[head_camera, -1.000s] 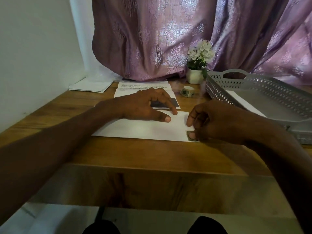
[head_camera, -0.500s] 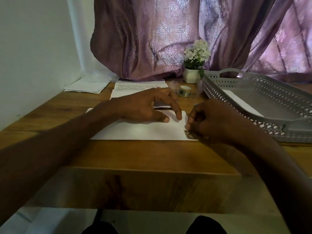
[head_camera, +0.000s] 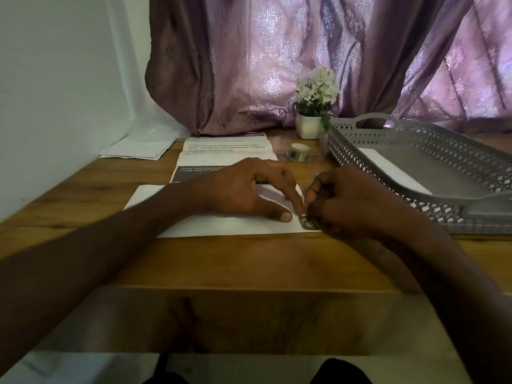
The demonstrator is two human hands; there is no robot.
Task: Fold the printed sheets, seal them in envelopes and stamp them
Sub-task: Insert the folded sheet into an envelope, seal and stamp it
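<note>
Wooden bench (head_camera: 249, 261), purple curtain (head_camera: 277, 65) behind. White envelope (head_camera: 221, 225) lies flat near the front edge. Left hand (head_camera: 249, 195) rests on the envelope, fingers fairly straight, fingertips pressing by the stamp (head_camera: 308, 224) at the envelope's near right corner. Right hand (head_camera: 352, 200) curled, fingers at the stamp's right edge; actual grip on it cannot be told. Printed sheets (head_camera: 224, 153) lie behind the envelope, stamp roll (head_camera: 298, 153) to their right. Grey tray (head_camera: 415, 139) at right, holding white paper.

printed sheet (head_camera: 225, 153) | small txt, blurred | only "position", "Wearing" approx legible | rest unreadable
</note>
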